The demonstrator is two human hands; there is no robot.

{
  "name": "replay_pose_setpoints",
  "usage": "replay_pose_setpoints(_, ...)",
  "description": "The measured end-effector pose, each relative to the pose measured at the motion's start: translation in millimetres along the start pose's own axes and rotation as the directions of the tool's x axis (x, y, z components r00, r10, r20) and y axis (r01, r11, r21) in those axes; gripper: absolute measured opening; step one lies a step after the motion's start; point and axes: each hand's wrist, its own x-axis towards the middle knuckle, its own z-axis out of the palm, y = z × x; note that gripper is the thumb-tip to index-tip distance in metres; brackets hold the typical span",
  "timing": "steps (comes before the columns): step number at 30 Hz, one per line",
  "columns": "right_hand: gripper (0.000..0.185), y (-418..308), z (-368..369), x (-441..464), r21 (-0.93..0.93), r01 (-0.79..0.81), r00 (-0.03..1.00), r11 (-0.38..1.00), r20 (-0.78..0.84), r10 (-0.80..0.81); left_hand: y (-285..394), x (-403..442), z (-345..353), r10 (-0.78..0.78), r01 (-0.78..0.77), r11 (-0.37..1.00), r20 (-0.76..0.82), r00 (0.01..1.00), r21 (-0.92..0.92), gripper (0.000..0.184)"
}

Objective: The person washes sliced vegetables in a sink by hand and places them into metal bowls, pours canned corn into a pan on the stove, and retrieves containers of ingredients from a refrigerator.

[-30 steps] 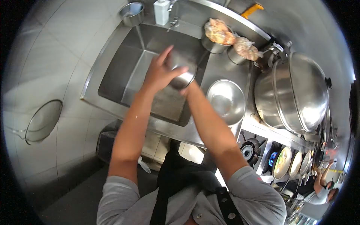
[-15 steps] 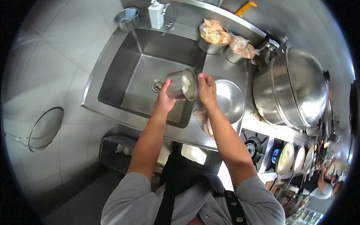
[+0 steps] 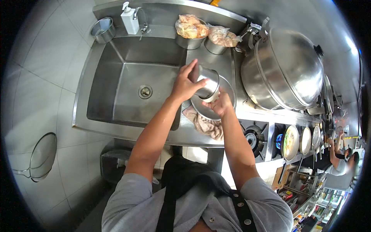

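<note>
My left hand [image 3: 185, 85] is wrapped around a steel container [image 3: 207, 83], its thumb along the side. The container is tipped with its mouth facing down and right over a round metal bowl [image 3: 228, 87] on the counter. Just below the mouth is my right hand [image 3: 220, 103], palm turned up and fingers apart, close to the rim. Something pale shows at the mouth, partly hidden; whether my right fingers touch it I cannot tell. A crumpled brown cloth [image 3: 206, 125] lies at the counter's front edge, beside the bowl.
Left of the bowl is a steel sink [image 3: 131, 89]. Behind stand two pots with bagged food [image 3: 191, 29], a soap dispenser [image 3: 130, 19] and a small pot [image 3: 103, 31]. A large lidded steamer [image 3: 284, 73] and a stove with pans [image 3: 290, 143] are right; a co-worker [image 3: 340, 162] stands beyond.
The steel container has moved right from above the sink to over the bowl and tipped further down. My right hand has shifted beneath its mouth. The camera view has turned right.
</note>
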Motion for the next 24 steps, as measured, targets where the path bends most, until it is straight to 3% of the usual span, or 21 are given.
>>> replay_pose_setpoints(2,0.059,5.9,-17.0,1.9,-0.147,-0.065,0.989,0.987,-0.138,0.044,-13.8,0.3,-9.4,0.058,-0.050,0.959,0.021,0.998,-0.281,0.076)
replay_pose_setpoints(3,0.059,1.8,-1.9,-17.8,-0.255,-0.026,0.975,0.967,-0.221,-0.032,-7.3,-1.1,-22.8,-0.008,0.043,0.884,0.076,0.997,-0.465,0.071)
replay_pose_setpoints(4,0.058,5.4,-11.1,-23.5,-0.489,0.073,0.961,0.869,-0.200,-0.193,-0.2,-3.0,-37.2,-0.061,0.136,0.769,0.141,0.988,-0.624,0.066)
replay_pose_setpoints(6,0.056,10.3,-33.1,-32.4,-0.847,0.224,0.884,0.482,-0.032,-0.467,-14.6,-8.0,-53.4,-0.114,0.215,0.397,0.185,0.976,-0.892,0.062)
replay_pose_setpoints(7,0.050,9.0,-28.0,-44.0,-0.888,0.144,0.840,0.436,-0.123,-0.528,-25.6,-11.1,-59.6,-0.131,0.231,0.173,0.210,0.969,-0.957,0.061)
replay_pose_setpoints(8,0.049,12.1,-30.0,-50.2,-0.932,0.233,0.777,0.277,0.007,-0.629,-39.3,-15.4,-63.7,-0.242,0.178,0.138,0.141,0.960,-0.974,0.064)
replay_pose_setpoints(10,0.046,19.2,-38.2,-61.4,-0.932,0.356,0.607,-0.070,0.287,-0.741,-36.2,-24.6,-73.4,-0.238,0.147,0.009,0.140,0.961,-0.989,0.065)
replay_pose_setpoints(14,0.039,25.6,-39.6,-55.1,-0.954,0.297,0.574,-0.034,0.207,-0.792,-48.5,-35.6,-82.4,-0.203,0.117,0.004,0.114,0.973,-0.993,0.068)
replay_pose_setpoints(18,0.045,21.5,-14.6,-61.8,-0.916,0.363,0.481,-0.173,0.343,-0.807,-56.5,-45.3,-91.6,-0.204,0.106,0.011,0.101,0.974,-0.994,0.067)
replay_pose_setpoints(20,0.050,20.8,-8.3,-71.9,-0.888,0.388,0.594,-0.248,0.447,-0.669,-64.2,-49.8,-97.4,-0.202,0.079,0.042,0.069,0.977,-0.996,0.066)
replay_pose_setpoints(22,0.051,26.5,-2.0,-84.8,-0.851,0.373,0.701,-0.370,0.520,-0.489,-69.2,-56.7,-105.8,-0.305,0.059,0.030,0.047,0.951,-0.998,0.065)
replay_pose_setpoints(24,0.042,43.8,-21.9,-68.4,-0.795,0.404,0.709,-0.454,0.585,-0.394,-76.8,-69.9,-115.8,-0.347,0.067,0.037,0.050,0.936,-0.997,0.066)
